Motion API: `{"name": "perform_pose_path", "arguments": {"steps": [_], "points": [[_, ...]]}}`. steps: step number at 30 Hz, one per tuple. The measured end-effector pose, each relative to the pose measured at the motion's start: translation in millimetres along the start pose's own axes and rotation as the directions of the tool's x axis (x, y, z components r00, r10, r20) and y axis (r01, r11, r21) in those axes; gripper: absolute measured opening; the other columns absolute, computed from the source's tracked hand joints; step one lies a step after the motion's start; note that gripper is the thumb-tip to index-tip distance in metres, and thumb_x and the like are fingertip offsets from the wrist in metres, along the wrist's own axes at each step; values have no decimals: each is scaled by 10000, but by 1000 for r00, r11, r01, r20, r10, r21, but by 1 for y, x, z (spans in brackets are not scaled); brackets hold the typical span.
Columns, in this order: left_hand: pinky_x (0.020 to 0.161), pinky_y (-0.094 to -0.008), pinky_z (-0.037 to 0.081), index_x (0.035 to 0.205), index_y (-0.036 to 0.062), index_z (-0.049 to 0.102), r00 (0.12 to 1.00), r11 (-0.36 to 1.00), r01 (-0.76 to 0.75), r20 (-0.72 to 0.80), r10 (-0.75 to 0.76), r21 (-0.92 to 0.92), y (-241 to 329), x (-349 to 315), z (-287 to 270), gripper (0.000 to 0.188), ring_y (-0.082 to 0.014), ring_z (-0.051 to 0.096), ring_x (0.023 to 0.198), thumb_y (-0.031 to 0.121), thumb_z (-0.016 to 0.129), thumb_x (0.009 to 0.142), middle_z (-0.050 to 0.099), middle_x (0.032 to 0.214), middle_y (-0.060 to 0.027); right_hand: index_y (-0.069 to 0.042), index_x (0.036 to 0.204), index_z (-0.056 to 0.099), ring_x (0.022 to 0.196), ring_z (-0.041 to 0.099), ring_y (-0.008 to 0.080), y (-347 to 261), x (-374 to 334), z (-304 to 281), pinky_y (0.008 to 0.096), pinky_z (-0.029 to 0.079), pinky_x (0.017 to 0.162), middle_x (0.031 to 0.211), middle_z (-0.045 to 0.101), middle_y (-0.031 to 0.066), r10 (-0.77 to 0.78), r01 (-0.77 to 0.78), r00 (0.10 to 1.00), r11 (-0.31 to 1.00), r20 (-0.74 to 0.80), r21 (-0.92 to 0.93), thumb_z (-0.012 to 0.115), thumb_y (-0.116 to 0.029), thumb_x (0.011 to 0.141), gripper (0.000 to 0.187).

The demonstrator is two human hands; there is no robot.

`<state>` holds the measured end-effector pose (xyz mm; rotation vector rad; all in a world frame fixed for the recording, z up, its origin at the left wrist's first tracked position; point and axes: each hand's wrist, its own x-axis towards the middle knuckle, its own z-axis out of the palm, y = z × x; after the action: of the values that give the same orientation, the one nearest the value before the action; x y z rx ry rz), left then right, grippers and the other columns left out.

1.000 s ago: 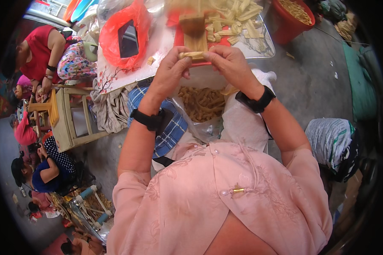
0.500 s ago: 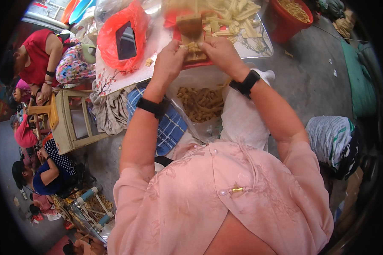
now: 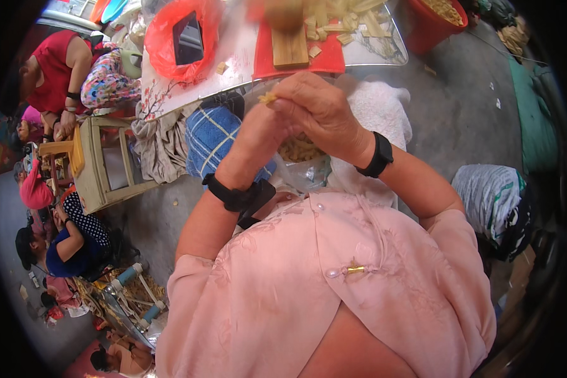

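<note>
My right hand [image 3: 324,113] is closed in front of me, and a small yellow dough-like piece [image 3: 268,98] sticks out at its thumb side. Against it lies my left hand [image 3: 264,129], its fingers mostly hidden behind the right. Both hands are above an open clear plastic bag [image 3: 312,176] of brownish-yellow pieces [image 3: 298,151]. Beyond them, a wooden block [image 3: 290,50] rests on a red mat [image 3: 329,62] at the table's near edge. A brownish-yellow object [image 3: 283,14] above the block is blurred.
Loose yellow strips [image 3: 359,9] lie on the white table [image 3: 233,63]. A red plastic bag [image 3: 159,53] with a dark phone [image 3: 188,39] sits at left. A red bucket [image 3: 425,31] of similar pieces stands right. Wooden stools [image 3: 110,195] and several people are on the left.
Both hands have left the wooden block and come back toward me, together over the bag. The yellow piece has come along, and the block is uncovered.
</note>
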<state>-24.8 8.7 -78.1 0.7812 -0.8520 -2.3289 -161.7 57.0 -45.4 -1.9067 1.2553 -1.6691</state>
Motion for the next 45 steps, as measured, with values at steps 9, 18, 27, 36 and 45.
{"name": "perform_pose_path", "arguments": {"steps": [9, 18, 27, 36, 45], "points": [[772, -256, 475, 1081, 5, 563, 990, 994, 30, 136, -44, 105, 13, 1, -5, 210, -134, 590, 887, 116, 481, 923, 601, 994, -52, 4, 946, 588, 663, 548, 257, -3, -2, 5, 307, 447, 619, 776, 572, 130, 224, -241, 970, 931, 92, 274, 530, -130, 913, 149], [794, -379, 440, 1021, 35, 558, 352, -304, -459, 485, 801, 835, 25, 1, 25, 356, -342, 550, 851, -123, 425, 732, 545, 887, -172, -64, 899, 525, 455, 474, 59, 8, 3, -1, 212, 413, 429, 688, 549, 12, 616, -627, 647, 93, 450, 774, 513, -217, 937, 159], [748, -289, 459, 969, 15, 535, 892, 680, -398, 88, 443, 616, 27, -5, 13, 139, -147, 567, 825, 0, 433, 876, 578, 885, -53, -27, 899, 556, 639, 588, 310, -2, 3, -13, 338, 437, 521, 726, 578, 162, 220, -224, 967, 974, 133, 24, 545, -230, 909, 204], [786, -238, 449, 973, 3, 569, 749, 256, -551, 335, 572, 795, 32, -7, 14, 145, -92, 549, 842, -6, 438, 910, 575, 896, -5, 4, 890, 619, 581, 506, 36, -4, 5, -26, 187, 388, 470, 701, 592, -9, 477, -554, 831, 656, 287, 513, 579, -149, 901, 159], [716, -214, 473, 1079, -26, 596, 861, 704, -472, 107, 497, 531, 20, -9, 30, 216, -94, 586, 802, 114, 532, 928, 619, 882, -54, -32, 907, 637, 546, 449, 8, 8, 5, -22, 153, 334, 448, 681, 556, -43, 637, -603, 755, 580, 156, 548, 600, -149, 885, 124]]}}
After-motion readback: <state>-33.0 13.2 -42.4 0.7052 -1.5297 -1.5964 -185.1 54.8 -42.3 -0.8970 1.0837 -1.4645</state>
